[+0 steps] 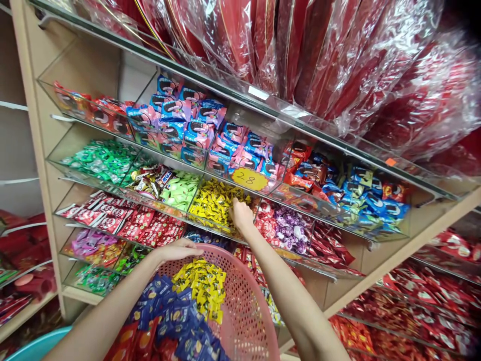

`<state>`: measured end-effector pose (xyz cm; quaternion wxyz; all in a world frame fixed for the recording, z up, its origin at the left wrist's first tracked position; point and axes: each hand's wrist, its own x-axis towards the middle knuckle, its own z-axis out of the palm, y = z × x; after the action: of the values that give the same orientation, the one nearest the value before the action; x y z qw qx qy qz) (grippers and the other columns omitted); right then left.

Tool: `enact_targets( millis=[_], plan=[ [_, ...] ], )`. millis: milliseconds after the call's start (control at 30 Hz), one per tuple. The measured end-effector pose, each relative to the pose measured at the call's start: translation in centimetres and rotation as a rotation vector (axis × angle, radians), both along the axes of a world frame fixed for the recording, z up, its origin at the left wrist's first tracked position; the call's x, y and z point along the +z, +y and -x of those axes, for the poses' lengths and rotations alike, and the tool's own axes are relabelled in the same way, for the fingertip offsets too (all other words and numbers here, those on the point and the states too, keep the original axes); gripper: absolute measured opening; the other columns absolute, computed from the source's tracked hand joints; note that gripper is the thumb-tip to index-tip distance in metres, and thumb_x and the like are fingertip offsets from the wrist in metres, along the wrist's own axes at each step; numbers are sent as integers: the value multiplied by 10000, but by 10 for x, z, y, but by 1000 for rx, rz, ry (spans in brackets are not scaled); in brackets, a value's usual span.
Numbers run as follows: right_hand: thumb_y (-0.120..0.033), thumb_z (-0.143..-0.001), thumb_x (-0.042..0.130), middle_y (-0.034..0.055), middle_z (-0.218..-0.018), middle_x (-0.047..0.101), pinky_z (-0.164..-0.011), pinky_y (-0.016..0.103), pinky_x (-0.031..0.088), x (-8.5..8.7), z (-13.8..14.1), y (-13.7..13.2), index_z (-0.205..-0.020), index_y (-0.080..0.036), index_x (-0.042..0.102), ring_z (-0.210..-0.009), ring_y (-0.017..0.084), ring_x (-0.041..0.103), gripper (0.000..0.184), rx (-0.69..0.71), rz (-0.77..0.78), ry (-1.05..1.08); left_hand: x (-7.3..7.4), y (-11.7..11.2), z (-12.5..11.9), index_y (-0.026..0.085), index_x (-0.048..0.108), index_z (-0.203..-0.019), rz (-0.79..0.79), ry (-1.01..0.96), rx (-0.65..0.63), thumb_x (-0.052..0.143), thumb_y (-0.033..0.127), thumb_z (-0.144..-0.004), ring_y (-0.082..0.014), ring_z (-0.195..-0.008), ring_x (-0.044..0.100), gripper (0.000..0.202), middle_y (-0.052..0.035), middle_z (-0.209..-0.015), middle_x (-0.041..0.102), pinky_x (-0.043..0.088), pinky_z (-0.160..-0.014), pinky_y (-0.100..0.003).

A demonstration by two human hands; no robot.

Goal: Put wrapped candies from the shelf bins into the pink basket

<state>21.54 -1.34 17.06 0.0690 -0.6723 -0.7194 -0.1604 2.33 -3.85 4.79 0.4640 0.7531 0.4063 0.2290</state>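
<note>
My left hand is closed over the far rim of a pink perforated plastic basket. Inside the basket are yellow-wrapped candies, dark blue packets and some red packets. Above the basket, my right hand reaches into a clear shelf compartment of yellow-wrapped candies. Its fingers curl down at the right side of that pile, and the fingertips are partly hidden among the wrappers.
Clear divided shelves hold green candies, purple candies and blue-pink cookie packs. A yellow tag reads 28. Plastic-wrapped red items crowd the top shelf. A turquoise tub shows at lower left.
</note>
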Motion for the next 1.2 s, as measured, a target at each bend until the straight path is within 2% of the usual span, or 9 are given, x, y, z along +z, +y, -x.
enact_targets(
  millis=[133,333,567,700,767,833,933,1033,1200],
  plan=[
    [-241,-858,307,145,-971,562,-696,282,393,-2,1,15,-1081,-132,426,-898,205,557,275,-16,30,-13,-2,0,1,165,576,-593,-7,-5,15,506,581,-632,-123,-564,405,424,13,-568,482,267,-520,-205],
    [-182,-829,345,129,-946,573,-689,284,393,-6,-3,15,-1102,-147,411,-890,205,557,283,32,41,-53,-6,2,2,156,583,-623,17,-21,6,523,558,-640,-110,-544,385,407,14,-577,473,251,-505,-198],
    [-271,-809,392,108,-917,585,-654,270,388,-8,-10,8,-1080,-182,437,-843,207,570,290,30,-10,34,-7,4,2,151,573,-602,7,-8,-11,523,568,-637,-109,-545,387,421,17,-573,475,262,-516,-201],
    [-280,-771,436,64,-799,607,-626,247,385,-4,-12,-2,-1017,-184,493,-756,174,572,270,152,-53,296,-4,2,2,152,579,-616,0,-2,3,525,564,-639,-111,-557,400,415,16,-587,484,263,-514,-198],
    [-309,-766,445,12,-642,585,-544,220,379,-4,-10,-14,-994,-168,493,-573,127,546,273,264,20,580,-3,1,2,154,581,-618,4,-4,11,523,565,-639,-113,-559,410,416,16,-591,492,268,-515,-199],
    [-369,-755,463,-43,-526,526,-415,191,321,-8,-7,-32,-978,-157,473,-383,77,432,308,377,176,946,-2,1,2,155,584,-612,2,-6,7,519,568,-640,-116,-565,423,419,16,-586,500,276,-520,-199],
    [-424,-701,539,-86,-471,467,-319,161,180,-28,-2,-67,-878,-162,473,-290,23,268,323,496,476,1415,-1,1,1,159,602,-627,-3,-17,0,521,569,-635,-130,-613,459,418,12,-613,538,305,-555,-201],
    [-388,-672,594,-111,-418,403,-313,153,116,-64,0,-92,-764,-164,480,-286,-1,180,267,489,778,1661,-2,1,1,159,630,-681,9,-42,5,530,551,-641,-144,-689,493,407,0,-699,592,338,-615,-206],
    [-323,-628,645,-113,-415,399,-328,159,79,-125,1,-96,-744,-156,496,-299,-11,173,252,341,963,1879,-4,2,1,163,654,-808,27,-81,-29,496,536,-686,-154,-801,522,423,-24,-859,636,362,-713,-215]
  ],
)
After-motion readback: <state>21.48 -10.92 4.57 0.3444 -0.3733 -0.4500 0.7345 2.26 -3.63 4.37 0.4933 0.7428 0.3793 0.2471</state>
